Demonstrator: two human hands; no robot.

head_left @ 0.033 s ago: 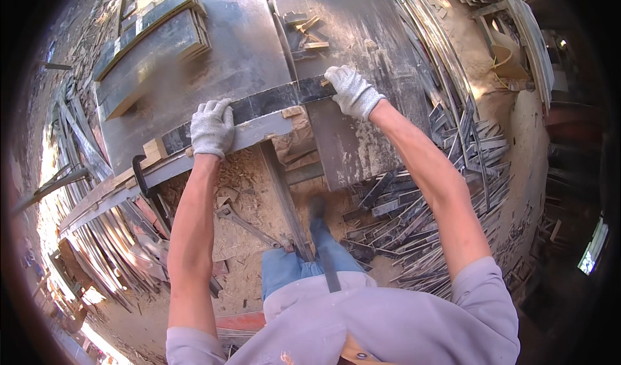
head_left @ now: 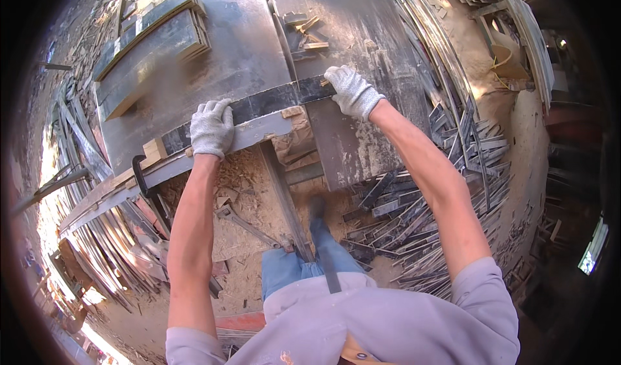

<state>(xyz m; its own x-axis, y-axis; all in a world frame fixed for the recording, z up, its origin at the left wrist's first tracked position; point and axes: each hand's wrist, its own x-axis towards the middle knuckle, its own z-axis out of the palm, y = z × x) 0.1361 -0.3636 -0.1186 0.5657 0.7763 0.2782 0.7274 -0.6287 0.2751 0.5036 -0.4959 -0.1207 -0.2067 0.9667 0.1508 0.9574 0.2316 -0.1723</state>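
A long, narrow black-faced board strip (head_left: 265, 103) lies across the worn metal tabletop (head_left: 242, 35), along its near edge. My left hand (head_left: 212, 127), in a pale knitted glove, is closed over the strip left of its middle. My right hand (head_left: 352, 92), gloved alike, grips the strip's right end, its fingertips curled over the far side. In front of the strip runs a grey rail (head_left: 252, 132). A small wood block (head_left: 155, 150) sits by the strip's left end, near a black clamp (head_left: 143, 177). The undersides of both hands are hidden.
Stacked dark-faced boards (head_left: 155, 54) lie at the table's far left. Small wood offcuts (head_left: 310, 35) rest beyond the strip. Heaps of thin strips (head_left: 420, 235) cover the ground at right, with more strips (head_left: 110, 255) at left. A table leg (head_left: 284, 197) stands before my legs.
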